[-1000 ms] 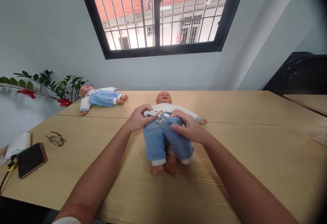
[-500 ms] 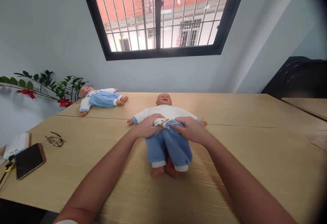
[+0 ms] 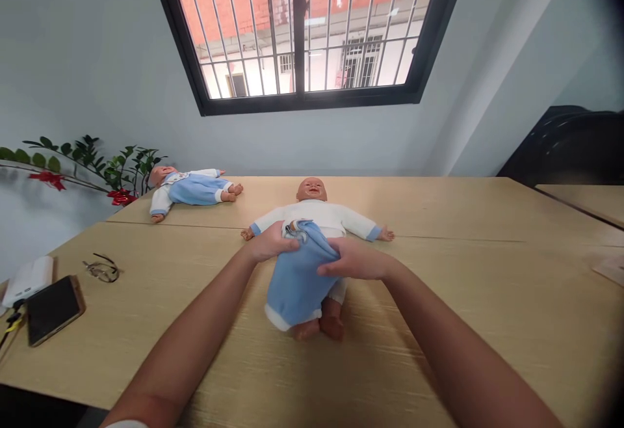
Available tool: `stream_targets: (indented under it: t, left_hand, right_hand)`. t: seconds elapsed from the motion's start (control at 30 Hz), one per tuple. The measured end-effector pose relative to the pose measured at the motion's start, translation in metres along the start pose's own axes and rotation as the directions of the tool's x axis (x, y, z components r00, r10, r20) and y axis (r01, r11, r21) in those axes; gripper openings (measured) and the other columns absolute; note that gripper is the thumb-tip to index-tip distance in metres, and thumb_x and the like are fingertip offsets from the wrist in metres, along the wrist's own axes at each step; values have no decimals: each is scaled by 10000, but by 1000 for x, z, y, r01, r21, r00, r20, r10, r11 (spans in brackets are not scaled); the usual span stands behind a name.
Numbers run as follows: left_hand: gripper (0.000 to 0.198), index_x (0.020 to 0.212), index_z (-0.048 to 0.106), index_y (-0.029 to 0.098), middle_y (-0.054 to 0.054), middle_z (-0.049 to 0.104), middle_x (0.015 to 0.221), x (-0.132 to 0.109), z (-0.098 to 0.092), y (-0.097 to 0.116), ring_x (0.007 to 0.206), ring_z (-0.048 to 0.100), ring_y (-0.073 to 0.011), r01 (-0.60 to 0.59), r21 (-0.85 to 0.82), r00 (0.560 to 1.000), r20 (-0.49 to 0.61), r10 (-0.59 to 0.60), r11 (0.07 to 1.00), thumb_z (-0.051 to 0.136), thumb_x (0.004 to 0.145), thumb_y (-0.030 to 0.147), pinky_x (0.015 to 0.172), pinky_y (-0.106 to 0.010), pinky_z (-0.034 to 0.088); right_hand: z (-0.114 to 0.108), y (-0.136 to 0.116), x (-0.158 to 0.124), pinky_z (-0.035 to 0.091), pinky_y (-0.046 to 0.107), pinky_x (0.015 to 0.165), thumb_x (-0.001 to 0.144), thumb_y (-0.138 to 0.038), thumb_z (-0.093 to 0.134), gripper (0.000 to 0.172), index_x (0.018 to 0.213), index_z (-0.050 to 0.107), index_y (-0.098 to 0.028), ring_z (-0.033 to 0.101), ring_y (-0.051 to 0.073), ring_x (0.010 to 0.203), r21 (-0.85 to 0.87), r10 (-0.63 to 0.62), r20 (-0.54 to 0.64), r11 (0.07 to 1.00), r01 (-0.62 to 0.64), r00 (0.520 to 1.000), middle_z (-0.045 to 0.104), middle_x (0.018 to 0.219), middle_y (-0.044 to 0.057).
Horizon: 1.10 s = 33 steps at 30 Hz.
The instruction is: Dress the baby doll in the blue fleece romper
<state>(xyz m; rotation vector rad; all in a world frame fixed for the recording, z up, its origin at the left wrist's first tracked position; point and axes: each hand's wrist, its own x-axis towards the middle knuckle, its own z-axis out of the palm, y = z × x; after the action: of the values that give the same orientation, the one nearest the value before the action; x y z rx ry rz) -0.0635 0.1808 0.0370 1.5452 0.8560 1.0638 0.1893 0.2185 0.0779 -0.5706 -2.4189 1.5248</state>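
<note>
A baby doll [image 3: 312, 190] lies on its back in the middle of the table, feet toward me. It wears a white top [image 3: 316, 213] with blue cuffs, its arms spread wide. Over its legs lie blue trousers [image 3: 297, 281] with white hems, bunched toward the left. My left hand [image 3: 273, 242] is closed on the waist of the trousers, thumb on top. On the other side, my right hand [image 3: 355, 259] pinches the folded right edge of the cloth. Both doll feet [image 3: 332, 327] stick out below the hems.
Another doll [image 3: 195, 188] in similar clothes lies at the back left, beside a plant [image 3: 117, 168] with red bows. Glasses [image 3: 103, 268], a phone [image 3: 56, 311] and a white device [image 3: 29, 280] with a cable are at the left. Behind the table is a barred window [image 3: 299, 31].
The trousers have swung leftward and the legs now overlap as one bunch. A white part over the doll's right-hand leg shows. My right hand has moved slightly down with the cloth.
</note>
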Motion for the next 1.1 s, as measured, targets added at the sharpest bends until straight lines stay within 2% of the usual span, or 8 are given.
stream_targets:
  t: [0.1,0.2,0.3,0.47,0.6,0.77,0.87,1.1]
  left_hand:
    - [822,1285,690,183,-87,749,1156,0,2,11,1124,668,-306,50,282,978,181,-105,958,943,585,531,1035,-417,498]
    - [670,1251,721,213,-73,753,1188,0,7,16,1122,674,-300,62,432,975,168,-148,900,890,678,515,1045,-417,504]
    - [550,1223,731,194,-82,758,1175,1,9,12,1125,678,-294,50,316,999,-19,-46,947,720,845,593,1024,-401,519]
    - [641,1271,685,135,-105,759,1121,5,8,-1,1025,697,-280,30,36,952,-306,-18,999,744,822,589,921,-384,552]
    - [709,1332,652,131,-137,745,1172,3,16,-2,1056,700,-290,36,-98,981,-185,-54,995,732,825,619,953,-398,539]
    - [673,1321,686,217,-82,729,1270,-2,19,9,1165,656,-293,83,314,975,169,-142,946,831,757,555,1039,-378,494]
    - [577,1270,712,217,-77,728,1272,-1,11,7,1178,646,-286,47,379,984,144,-108,924,749,832,591,1077,-382,467]
    - [704,1288,674,143,-129,751,1164,1,4,-13,1071,684,-278,54,-16,997,-50,-54,998,723,827,672,990,-399,513]
  right_hand:
    - [4,0,4,535,423,944,904,-547,693,399,1083,772,-200,683,287,1045,126,-8,-45,992,13,999,766,1099,72]
    - [8,9,9,537,413,965,903,-580,685,458,1137,752,-191,698,268,1055,410,-5,-197,908,87,980,773,1087,78]
    - [14,13,10,550,391,937,881,-602,709,496,1153,734,-187,712,246,1005,508,32,-233,856,93,972,772,1074,83]
    - [19,3,8,557,399,943,813,-498,818,501,1212,715,-212,694,261,1067,322,31,-18,946,-23,999,762,1159,65]
    - [9,17,12,520,455,1008,847,-504,759,388,1087,767,-199,693,280,1058,297,72,-172,955,-18,982,780,1086,63]
    - [5,38,17,469,425,1063,811,-409,769,290,1013,788,-201,677,263,1094,446,2,-309,884,143,951,772,1121,55]
    - [11,34,16,505,401,996,814,-434,776,319,1018,773,-189,690,252,1045,563,2,-235,815,135,972,769,1094,71]
    - [19,23,11,535,360,891,763,-497,845,481,1087,737,-158,693,216,927,456,74,-44,889,-46,996,766,1049,75]
